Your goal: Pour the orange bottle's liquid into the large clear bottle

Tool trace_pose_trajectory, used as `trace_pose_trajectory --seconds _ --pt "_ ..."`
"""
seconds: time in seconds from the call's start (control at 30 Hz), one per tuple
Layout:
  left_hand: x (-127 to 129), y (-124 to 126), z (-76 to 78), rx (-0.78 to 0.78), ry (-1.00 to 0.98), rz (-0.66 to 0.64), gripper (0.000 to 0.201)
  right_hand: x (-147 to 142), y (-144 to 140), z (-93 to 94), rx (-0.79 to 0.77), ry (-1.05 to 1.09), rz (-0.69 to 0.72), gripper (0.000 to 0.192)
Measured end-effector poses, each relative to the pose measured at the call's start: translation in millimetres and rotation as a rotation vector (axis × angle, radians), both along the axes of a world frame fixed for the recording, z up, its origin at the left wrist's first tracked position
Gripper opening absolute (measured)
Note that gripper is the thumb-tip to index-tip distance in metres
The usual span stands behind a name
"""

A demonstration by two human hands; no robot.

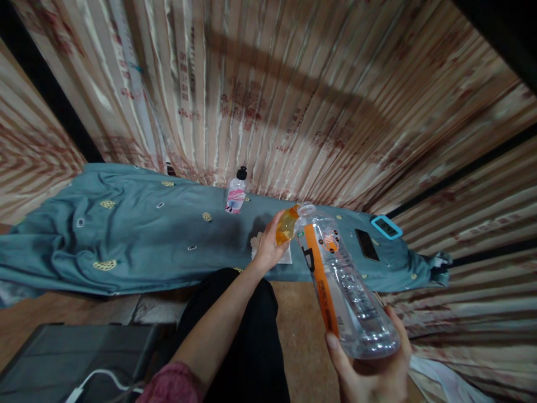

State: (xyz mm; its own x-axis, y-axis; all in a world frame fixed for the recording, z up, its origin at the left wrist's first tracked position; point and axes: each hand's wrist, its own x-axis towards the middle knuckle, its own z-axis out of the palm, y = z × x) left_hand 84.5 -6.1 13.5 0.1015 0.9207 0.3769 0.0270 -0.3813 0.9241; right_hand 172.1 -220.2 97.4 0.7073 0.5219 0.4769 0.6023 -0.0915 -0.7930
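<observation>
My left hand [268,247] is closed around a small clear bottle [287,226] with orange-yellow contents, held tilted over the cloth. My right hand [375,376] grips the base of a large clear plastic bottle [351,285] with an orange and white label. The large bottle leans away from me, its open mouth right by the small bottle's orange neck. Whether the two necks touch, I cannot tell. Below my left hand lies a white tissue or paper [287,256], partly hidden by the hand.
A teal pineapple-print cloth [146,235] covers the narrow surface. On it stand a pink-labelled bottle with a black cap [236,193], a dark phone [367,244] and a blue-framed digital timer or clock [386,227]. Pleated curtains [260,101] hang behind. A grey case [79,358] sits lower left.
</observation>
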Motion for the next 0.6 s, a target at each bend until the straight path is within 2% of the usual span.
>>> trace_pose_trajectory --seconds 0.3,0.6 --pt "0.7 -2.0 4.6 -0.032 -0.017 0.000 0.086 3.0 -0.9 -8.5 0.029 0.033 0.040 0.115" --pt "0.7 0.9 -1.5 0.011 -0.003 0.005 0.085 3.7 0.9 -7.4 0.055 0.033 0.029 0.116"
